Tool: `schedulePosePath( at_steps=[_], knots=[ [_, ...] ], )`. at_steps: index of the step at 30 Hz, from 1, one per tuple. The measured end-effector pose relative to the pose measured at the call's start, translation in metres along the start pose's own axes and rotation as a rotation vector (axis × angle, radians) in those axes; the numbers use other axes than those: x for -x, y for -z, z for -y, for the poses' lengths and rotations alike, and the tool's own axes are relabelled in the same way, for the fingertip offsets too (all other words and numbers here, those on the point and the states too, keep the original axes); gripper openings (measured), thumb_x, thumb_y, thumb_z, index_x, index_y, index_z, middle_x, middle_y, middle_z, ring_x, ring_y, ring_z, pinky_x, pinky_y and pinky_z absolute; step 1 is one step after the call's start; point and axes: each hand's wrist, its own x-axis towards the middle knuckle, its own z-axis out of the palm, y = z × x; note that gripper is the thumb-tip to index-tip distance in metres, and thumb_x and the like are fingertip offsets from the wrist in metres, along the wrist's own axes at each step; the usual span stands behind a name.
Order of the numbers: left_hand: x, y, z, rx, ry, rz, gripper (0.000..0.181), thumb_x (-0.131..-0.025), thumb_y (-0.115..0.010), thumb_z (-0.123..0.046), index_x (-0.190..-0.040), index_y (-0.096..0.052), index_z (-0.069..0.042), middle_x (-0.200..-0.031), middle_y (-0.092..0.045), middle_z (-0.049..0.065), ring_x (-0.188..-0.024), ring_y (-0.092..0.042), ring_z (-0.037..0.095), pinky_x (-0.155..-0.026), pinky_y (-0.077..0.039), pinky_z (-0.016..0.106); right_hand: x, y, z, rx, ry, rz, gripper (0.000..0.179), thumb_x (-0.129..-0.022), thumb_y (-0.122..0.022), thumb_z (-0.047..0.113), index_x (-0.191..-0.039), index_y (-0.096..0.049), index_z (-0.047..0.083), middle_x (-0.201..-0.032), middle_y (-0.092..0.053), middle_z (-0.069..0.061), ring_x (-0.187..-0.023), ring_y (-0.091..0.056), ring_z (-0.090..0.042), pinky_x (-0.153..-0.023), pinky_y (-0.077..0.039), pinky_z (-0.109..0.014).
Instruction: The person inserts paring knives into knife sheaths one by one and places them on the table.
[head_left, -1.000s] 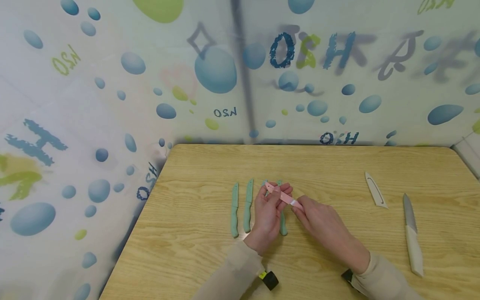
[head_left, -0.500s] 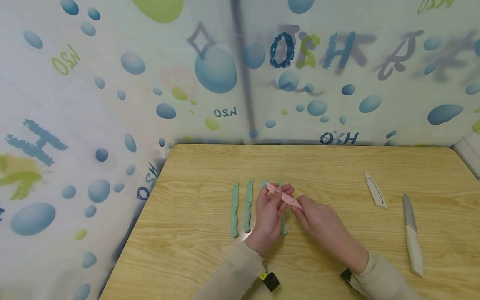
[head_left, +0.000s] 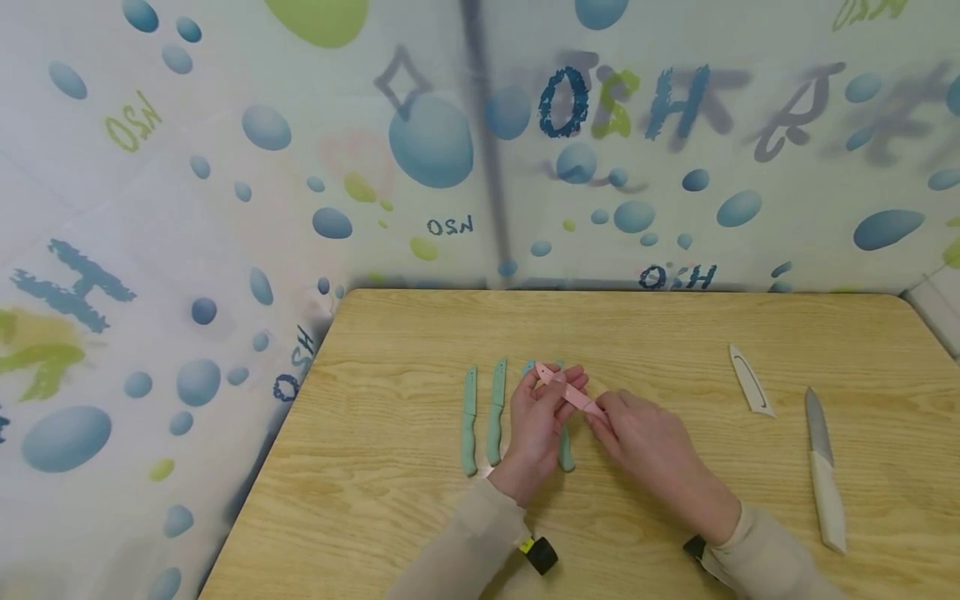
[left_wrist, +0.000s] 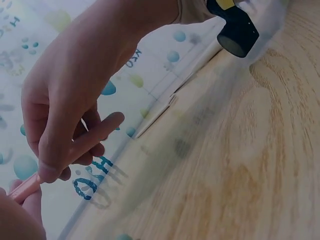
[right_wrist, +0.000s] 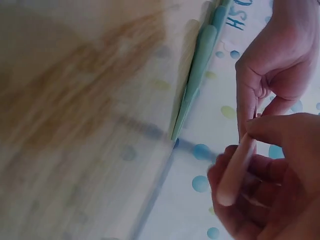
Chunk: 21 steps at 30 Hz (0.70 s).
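Observation:
A pink knife in its pink sheath [head_left: 576,397] slants between my two hands above the table. My left hand [head_left: 536,429] pinches the sheath near its tip, thumb on top and the other fingers underneath. My right hand [head_left: 652,446] grips the handle, whose rounded end [left_wrist: 100,136] sticks out past the fingers in the left wrist view. Sheath and handle meet with no blade showing. Beneath and beside my left hand lie green knives [head_left: 496,417] in a row, one of them partly covered. A blue tip [head_left: 529,367] peeks out behind my left fingers.
To the right, a white-handled knife [head_left: 827,492] lies with its blade bare, pointing away from me. A white sheath [head_left: 752,382] with a slot rests just left of it. The wooden table [head_left: 375,500] meets a patterned wall covering [head_left: 435,250] at the back and left.
A pale strip of blade visible between sheath and handle one second ago is now covered, as the sheath and handle came together. Both hands stay nearly in place.

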Motion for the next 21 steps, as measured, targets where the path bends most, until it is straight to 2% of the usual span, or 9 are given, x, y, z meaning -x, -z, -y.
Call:
schedulePosePath(
  at_steps=[5, 11, 15, 19, 21],
  knots=[
    [-0.001, 0.0, 0.0, 0.002, 0.013, -0.009, 0.014, -0.106, -0.056, -0.004, -0.117, -0.051, 0.003, -0.121, -0.07, 0.024, -0.115, -0.07, 0.033, -0.096, -0.058, 0.037, 0.001, 0.0, -0.001, 0.098, 0.041, -0.036, 0.021, -0.093, -0.079, 0.022, -0.089, -0.065, 0.007, -0.076, -0.05, -0.002, -0.066, -0.045, -0.02, -0.053, -0.042, -0.031],
    [-0.003, 0.008, -0.009, -0.083, 0.047, 0.023, 0.036, -0.104, -0.058, -0.01, -0.135, -0.049, 0.005, -0.138, -0.06, 0.022, -0.131, -0.058, 0.034, -0.108, -0.051, 0.038, 0.0, 0.001, -0.003, 0.032, -0.006, -0.001, 0.021, -0.094, -0.078, 0.018, -0.083, -0.063, 0.008, -0.065, -0.043, 0.003, -0.055, -0.038, -0.013, -0.045, -0.036, -0.029],
    [-0.007, 0.018, -0.021, -0.117, 0.024, 0.019, 0.036, -0.103, -0.056, -0.009, -0.136, -0.047, 0.004, -0.142, -0.053, 0.019, -0.137, -0.051, 0.036, -0.115, -0.044, 0.045, -0.001, 0.001, -0.005, 0.005, -0.024, 0.055, 0.032, -0.097, -0.074, 0.018, -0.073, -0.053, 0.013, -0.058, -0.037, 0.007, -0.049, -0.035, -0.01, -0.042, -0.032, -0.028],
    [-0.009, 0.03, -0.033, -0.109, -0.02, -0.01, 0.028, -0.103, -0.053, -0.006, -0.129, -0.05, 0.004, -0.139, -0.055, 0.018, -0.136, -0.051, 0.038, -0.117, -0.04, 0.052, -0.006, 0.001, -0.006, -0.022, -0.044, 0.11, 0.039, -0.099, -0.071, 0.018, -0.068, -0.047, 0.015, -0.055, -0.033, 0.007, -0.047, -0.033, -0.008, -0.041, -0.028, -0.026],
    [-0.01, 0.035, -0.037, -0.111, -0.041, -0.02, 0.025, -0.103, -0.052, -0.005, -0.126, -0.051, 0.003, -0.136, -0.057, 0.017, -0.133, -0.054, 0.037, -0.116, -0.043, 0.05, -0.01, 0.002, -0.005, -0.041, -0.062, 0.15, 0.04, -0.1, -0.068, 0.016, -0.066, -0.046, 0.015, -0.054, -0.033, 0.007, -0.046, -0.032, -0.008, -0.041, -0.027, -0.024]
  ],
)
